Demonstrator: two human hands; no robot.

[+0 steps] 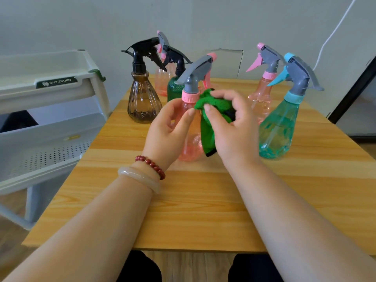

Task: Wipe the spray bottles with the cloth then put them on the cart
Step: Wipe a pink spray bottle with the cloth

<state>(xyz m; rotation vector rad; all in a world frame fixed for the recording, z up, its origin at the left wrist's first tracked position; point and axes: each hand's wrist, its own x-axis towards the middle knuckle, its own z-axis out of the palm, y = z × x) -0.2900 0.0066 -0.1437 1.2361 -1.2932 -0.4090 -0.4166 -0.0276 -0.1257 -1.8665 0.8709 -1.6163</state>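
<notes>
A pink spray bottle (191, 143) with a grey head stands on the wooden table (195, 210), straight ahead. My left hand (168, 129) curls round its left side. My right hand (232, 127) grips a green cloth (207, 127) and presses it against the bottle's neck and right side. Behind stand a brown bottle (142, 98), a dark green bottle (174, 86) and a pink bottle (162, 78). To the right are another pink bottle (261, 98) and a teal bottle (278, 127).
A white cart (50, 123) with a top tray and a perforated lower shelf stands against the table's left edge. A grey wall is close behind the table. A white cable hangs at the upper right. A dark frame leans at the right edge.
</notes>
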